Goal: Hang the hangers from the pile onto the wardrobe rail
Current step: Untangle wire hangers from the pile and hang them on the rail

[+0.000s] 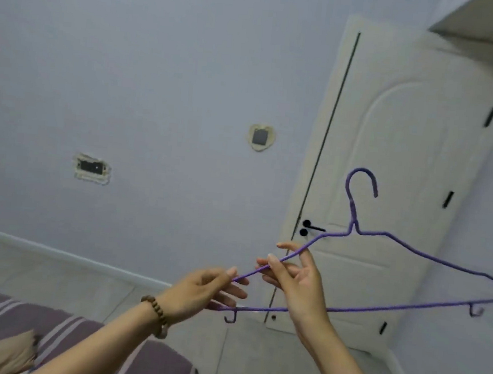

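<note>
Fingers (274, 264) of both hands pinch the purple hanger (430, 256), its left corner hidden.

There was one purple hanger (401, 310), with one hook at its top and two small hooks under its bottom bar. Two hands were in view: the left hand (200, 290), with one beaded bracelet (156, 313) on its wrist, and the right hand (297, 277). One white door (398, 146) showed three dark hinges. Two unfinished wall openings (92, 168) were visible. One striped bed (76, 342) appeared.
</note>
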Tool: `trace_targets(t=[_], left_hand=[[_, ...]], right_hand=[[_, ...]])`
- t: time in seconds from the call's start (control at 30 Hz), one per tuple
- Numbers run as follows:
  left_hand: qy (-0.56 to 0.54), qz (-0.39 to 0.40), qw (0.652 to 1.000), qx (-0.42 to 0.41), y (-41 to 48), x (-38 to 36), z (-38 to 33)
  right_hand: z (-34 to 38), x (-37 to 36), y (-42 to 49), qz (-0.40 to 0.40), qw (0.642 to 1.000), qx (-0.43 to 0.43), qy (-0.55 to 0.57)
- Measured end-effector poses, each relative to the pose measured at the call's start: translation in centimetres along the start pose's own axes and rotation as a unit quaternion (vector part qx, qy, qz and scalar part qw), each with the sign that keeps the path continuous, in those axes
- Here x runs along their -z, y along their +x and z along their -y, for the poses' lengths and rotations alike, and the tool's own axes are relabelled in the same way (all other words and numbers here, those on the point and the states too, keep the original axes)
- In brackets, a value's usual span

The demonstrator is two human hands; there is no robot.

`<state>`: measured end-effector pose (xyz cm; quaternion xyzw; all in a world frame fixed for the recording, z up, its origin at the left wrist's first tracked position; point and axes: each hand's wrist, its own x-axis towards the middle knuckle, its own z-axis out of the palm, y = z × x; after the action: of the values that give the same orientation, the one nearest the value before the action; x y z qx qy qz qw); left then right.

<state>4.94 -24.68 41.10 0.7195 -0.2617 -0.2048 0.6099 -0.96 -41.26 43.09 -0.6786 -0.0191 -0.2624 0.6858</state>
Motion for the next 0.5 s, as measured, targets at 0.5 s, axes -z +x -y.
trace_targets(t=[0.5], left_hand=[[-0.074,0.224,0.949,-0.207,-0.4,-31.6,-22.3]], right_hand=[[24.4,27.6,-12.3,-0.275,0.934,0.174,-0.147]])
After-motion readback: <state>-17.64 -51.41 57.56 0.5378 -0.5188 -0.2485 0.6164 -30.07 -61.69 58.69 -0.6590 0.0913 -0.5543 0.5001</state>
